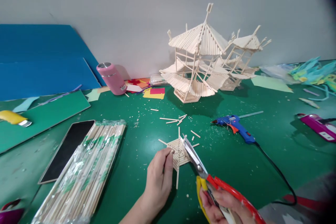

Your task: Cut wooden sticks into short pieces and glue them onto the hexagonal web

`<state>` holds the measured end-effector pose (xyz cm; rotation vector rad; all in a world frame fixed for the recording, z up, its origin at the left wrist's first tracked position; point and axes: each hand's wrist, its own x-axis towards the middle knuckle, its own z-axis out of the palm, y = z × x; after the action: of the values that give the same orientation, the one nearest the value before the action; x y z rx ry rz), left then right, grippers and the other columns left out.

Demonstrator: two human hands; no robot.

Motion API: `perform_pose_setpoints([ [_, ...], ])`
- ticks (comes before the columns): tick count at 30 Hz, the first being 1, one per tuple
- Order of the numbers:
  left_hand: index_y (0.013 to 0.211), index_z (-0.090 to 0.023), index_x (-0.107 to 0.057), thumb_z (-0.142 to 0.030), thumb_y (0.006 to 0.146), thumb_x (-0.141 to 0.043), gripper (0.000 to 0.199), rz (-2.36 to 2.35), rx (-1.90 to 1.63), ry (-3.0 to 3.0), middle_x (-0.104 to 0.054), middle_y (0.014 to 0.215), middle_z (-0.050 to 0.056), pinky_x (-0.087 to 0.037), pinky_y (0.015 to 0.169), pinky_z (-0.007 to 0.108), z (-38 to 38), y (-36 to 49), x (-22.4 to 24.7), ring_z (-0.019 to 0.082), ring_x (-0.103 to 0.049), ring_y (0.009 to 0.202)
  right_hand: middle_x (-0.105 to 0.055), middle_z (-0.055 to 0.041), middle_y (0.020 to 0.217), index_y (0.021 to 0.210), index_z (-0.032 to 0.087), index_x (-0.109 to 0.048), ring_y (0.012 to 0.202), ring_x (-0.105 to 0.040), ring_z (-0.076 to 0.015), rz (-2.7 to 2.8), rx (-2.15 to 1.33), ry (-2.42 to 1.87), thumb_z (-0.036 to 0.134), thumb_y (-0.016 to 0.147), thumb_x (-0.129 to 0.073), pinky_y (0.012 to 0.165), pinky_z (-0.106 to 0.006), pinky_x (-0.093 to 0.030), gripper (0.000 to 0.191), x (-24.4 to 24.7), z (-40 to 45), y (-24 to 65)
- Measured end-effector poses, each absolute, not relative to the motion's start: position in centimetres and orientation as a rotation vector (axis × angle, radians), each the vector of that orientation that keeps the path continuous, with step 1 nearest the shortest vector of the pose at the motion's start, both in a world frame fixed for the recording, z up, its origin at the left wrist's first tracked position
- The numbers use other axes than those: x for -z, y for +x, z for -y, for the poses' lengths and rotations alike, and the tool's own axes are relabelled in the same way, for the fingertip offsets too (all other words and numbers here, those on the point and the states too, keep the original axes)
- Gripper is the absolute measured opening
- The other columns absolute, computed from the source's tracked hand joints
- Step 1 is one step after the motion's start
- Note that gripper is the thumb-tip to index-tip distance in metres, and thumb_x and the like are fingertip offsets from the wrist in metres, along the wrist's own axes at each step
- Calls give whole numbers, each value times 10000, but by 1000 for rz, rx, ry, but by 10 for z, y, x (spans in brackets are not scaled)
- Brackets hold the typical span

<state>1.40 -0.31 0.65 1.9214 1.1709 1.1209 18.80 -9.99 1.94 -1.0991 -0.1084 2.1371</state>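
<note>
A flat web-like piece (181, 154) of thin wooden sticks lies on the green table, its longer sticks pointing outward. My left hand (160, 171) is closed at its left side, pinching what looks like a short wooden stick (172, 151). Silver scissors (195, 159) with red handles are in my right hand (225, 203); their blades reach over the upper right of the web piece. Yellow handles (201, 189) show against the same hand, but I cannot tell whether they belong to a second tool. Cut stick pieces (173, 120) lie beyond the web.
A stick-built pavilion model (199, 42) stands at the back. To the right lie a blue glue gun (236, 126) with its cord and a purple power strip (319, 126). Bagged sticks (86, 171), a dark phone-like slab (67, 152), a pink flask (112, 78) and a yellow cutter (12, 117) are left.
</note>
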Motion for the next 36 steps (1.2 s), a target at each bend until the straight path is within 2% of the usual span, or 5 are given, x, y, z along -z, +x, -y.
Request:
perform_pose_setpoints([
  [15,854,-184,-535,-298,872,-414,168,-1089,-1009,1441,-531,762,2,-383,639,199,-1,16,-5,125,-474,694,-276,128,506,799,201,-379,366,-193,-5,787,-2110,-1381,546,710,-565,337,-140,-168,403,-26,79,198],
  [22,828,-182,-536,-286,871,-413,167,-1109,-1006,1484,-528,733,-6,-356,603,198,-1,15,-8,119,-464,659,-520,8,659,767,199,-444,584,-496,-128,1725,-1065,-1879,411,800,-481,531,-244,-363,218,-57,53,215],
  [27,827,-183,-530,-270,878,-396,167,-1124,-1004,1515,-532,733,-10,-353,603,189,-2,16,-7,111,-460,661,-599,-83,826,879,185,-473,710,-592,-244,2076,-351,-2247,442,782,-443,545,-326,-422,276,-42,38,236],
  [32,821,-183,-529,-270,880,-389,175,-1127,-1006,1524,-528,726,-14,-353,598,185,-3,16,-5,108,-457,657,-593,-133,979,1002,164,-493,937,-565,-294,2178,-102,-2216,424,756,-483,703,-380,-465,358,-28,30,250],
  [36,831,-189,-523,-272,887,-383,173,-1116,-1003,1527,-520,737,-17,-352,611,180,-3,15,-4,103,-451,670,-586,-137,972,997,161,-492,941,-558,-306,2159,-90,-2197,450,744,-499,732,-409,-460,385,-27,28,256],
])
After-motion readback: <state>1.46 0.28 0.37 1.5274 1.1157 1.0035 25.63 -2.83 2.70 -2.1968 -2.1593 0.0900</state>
